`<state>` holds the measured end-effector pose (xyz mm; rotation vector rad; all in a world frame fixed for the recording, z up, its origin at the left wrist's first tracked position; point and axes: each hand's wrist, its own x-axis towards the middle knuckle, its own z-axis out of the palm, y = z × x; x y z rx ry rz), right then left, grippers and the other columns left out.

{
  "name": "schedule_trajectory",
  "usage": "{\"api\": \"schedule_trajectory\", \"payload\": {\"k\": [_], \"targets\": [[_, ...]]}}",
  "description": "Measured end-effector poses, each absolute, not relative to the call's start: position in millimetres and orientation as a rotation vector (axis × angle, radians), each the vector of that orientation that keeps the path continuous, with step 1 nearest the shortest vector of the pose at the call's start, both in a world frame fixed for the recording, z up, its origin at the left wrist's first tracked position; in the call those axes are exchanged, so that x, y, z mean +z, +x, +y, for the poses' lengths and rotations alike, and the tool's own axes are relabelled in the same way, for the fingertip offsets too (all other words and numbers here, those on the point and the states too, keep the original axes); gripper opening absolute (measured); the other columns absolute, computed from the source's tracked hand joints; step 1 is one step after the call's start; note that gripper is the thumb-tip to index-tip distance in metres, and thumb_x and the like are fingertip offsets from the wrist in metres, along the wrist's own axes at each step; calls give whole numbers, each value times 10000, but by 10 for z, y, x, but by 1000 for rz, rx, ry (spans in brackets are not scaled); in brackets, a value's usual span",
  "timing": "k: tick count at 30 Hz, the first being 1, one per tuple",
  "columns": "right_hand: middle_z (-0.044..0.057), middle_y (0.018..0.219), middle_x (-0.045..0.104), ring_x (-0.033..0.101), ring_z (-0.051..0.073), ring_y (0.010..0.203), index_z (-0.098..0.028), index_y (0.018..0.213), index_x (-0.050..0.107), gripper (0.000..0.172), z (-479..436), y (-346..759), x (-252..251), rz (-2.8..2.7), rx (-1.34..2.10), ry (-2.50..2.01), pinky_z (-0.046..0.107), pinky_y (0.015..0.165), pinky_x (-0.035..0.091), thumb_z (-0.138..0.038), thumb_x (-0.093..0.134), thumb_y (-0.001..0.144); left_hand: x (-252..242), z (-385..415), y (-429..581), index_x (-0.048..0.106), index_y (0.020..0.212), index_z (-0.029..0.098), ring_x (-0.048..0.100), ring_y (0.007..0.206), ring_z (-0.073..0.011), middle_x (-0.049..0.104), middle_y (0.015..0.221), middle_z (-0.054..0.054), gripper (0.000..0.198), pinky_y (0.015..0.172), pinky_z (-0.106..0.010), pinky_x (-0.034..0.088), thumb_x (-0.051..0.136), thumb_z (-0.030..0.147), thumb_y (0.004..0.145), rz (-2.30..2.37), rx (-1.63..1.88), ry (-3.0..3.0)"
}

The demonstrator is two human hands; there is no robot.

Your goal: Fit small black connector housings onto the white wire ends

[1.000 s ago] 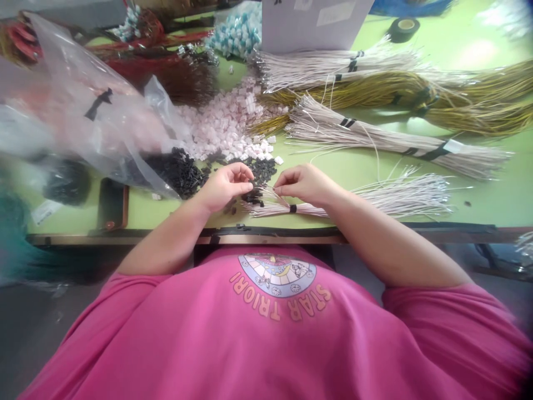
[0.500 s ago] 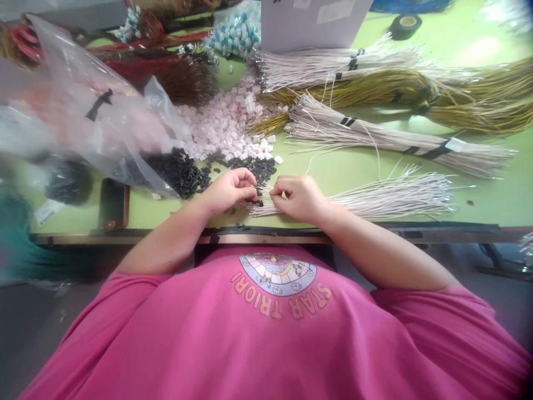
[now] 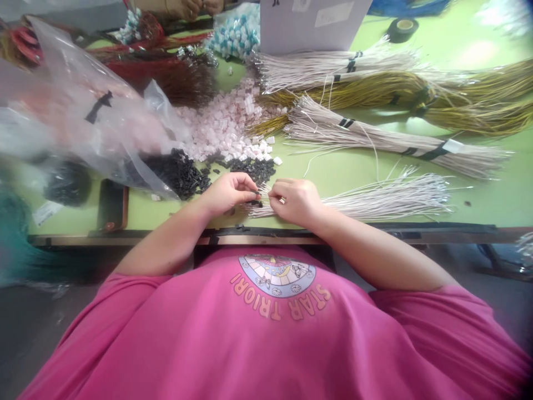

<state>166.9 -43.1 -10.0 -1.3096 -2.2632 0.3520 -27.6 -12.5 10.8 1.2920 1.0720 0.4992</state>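
My left hand (image 3: 231, 193) is closed in a pinch, with a small black plastic piece (image 3: 255, 193) at the fingertips. Facing it a short gap away, my right hand (image 3: 296, 201) has thumb and forefinger pinched around a thin white wire, whose end points towards the left hand. Beneath and to the right of my right hand lies a loose bundle of white wires (image 3: 387, 195) with metal-tipped ends. Just beyond my fingers is a pile of small black pieces (image 3: 254, 168), and a larger black heap (image 3: 183, 173) lies left of it.
White plastic pieces (image 3: 225, 125) are heaped behind the black ones. Taped white wire bundles (image 3: 383, 136) and yellow wires (image 3: 375, 91) lie at right, near black tape (image 3: 402, 30). A clear plastic bag (image 3: 95, 122) and a phone (image 3: 113, 204) are at left. Another person's hand (image 3: 191, 8) shows at the back.
My hands have come slightly closer together, and the black piece now shows at my left fingertips. Another person's hands at the back have come further into view.
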Motion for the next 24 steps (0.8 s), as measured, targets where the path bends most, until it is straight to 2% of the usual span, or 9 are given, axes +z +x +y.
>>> {"api": "schedule_trajectory", "payload": {"k": [9,24], "targets": [[41,677,591,420,90,562,-149,641,591,327,-459,1636,-141,-2354,145,-1280,262,523,249,-258,355,839,72,-135,-220,609,733,122,607,639,-120,665,708,-37,218,604,-253,464,731,239,597,1123,497,1398],[49,652,562,398,95,552,-143,645,592,337,-442,1604,-185,-2373,192,-1285,267,523,256,-266,348,843,28,-156,-167,624,676,121,578,612,-115,651,670,-30,194,627,-276,471,738,241,574,1104,567,1434]]}}
